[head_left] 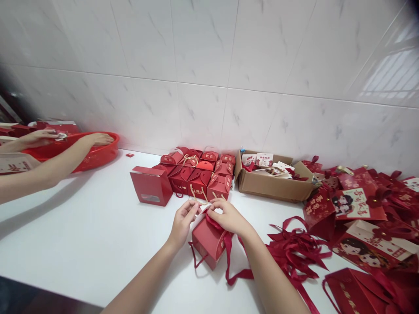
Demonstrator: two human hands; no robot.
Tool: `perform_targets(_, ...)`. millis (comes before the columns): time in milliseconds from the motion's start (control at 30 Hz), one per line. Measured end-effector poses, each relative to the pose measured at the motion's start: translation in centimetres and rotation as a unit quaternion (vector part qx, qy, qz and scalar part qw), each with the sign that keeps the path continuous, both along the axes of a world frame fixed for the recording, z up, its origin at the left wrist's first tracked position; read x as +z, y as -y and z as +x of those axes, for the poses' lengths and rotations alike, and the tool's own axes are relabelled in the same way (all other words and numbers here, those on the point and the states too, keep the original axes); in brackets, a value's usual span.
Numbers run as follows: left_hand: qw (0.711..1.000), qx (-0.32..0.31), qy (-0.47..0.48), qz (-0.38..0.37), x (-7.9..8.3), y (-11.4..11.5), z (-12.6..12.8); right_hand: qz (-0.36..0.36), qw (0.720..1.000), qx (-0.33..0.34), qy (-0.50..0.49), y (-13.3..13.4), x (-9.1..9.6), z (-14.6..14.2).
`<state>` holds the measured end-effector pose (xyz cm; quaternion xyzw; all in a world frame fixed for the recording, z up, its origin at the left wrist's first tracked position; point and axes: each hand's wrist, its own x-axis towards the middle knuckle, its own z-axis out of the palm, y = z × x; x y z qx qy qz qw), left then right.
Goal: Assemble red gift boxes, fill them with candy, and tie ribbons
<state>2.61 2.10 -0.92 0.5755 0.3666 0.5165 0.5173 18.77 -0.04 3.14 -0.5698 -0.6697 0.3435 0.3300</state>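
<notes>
A small red gift box (209, 242) stands on the white table in front of me, a dark red cord handle hanging at its side. My left hand (183, 221) pinches at the top left edge of the box, thumb and fingertips together; what lies between them is too small to make out. On the other side, my right hand (227, 216) is closed on a dark red ribbon (214, 220) at the top of the box. A ribbon tail (229, 261) trails down from there onto the table. Cream cord handles show just beyond my fingertips.
Behind my hands stand several closed red boxes (199, 172) and an upright red box with a window (151, 185). A cardboard box (275, 189) holds cards. Loose ribbons (294, 248) and decorated boxes (356, 209) lie right. Leftward, another person's arms (49, 174) reach at a red basin (98, 161).
</notes>
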Motion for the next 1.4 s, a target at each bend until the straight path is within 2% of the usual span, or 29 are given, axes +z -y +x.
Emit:
perform_targets(167,0.997,-0.056,0.0,-0.049,-0.3,-0.4,-0.1,-0.004,1.0,0.003,0.003,0.1,0.3,0.1)
perform_targets(367,0.996,-0.07,0.006,-0.052,-0.8,-0.5,-0.3,-0.032,0.999,0.013,-0.004,0.3,0.8,0.1)
perform_targets(867,0.997,-0.07,-0.007,0.033,-1.0,-0.5,-0.6,-0.061,0.996,0.037,-0.049,0.1,0.4,0.2)
perform_targets(1133,0.997,-0.054,-0.037,0.039,-0.6,-0.7,-0.9,-0.063,0.996,0.037,-0.042,0.2,0.4,0.3)
perform_targets(1400,0.995,-0.068,-0.048,0.049,-0.5,-0.7,-0.8,-0.061,0.997,0.034,-0.03,0.1,0.4,0.1)
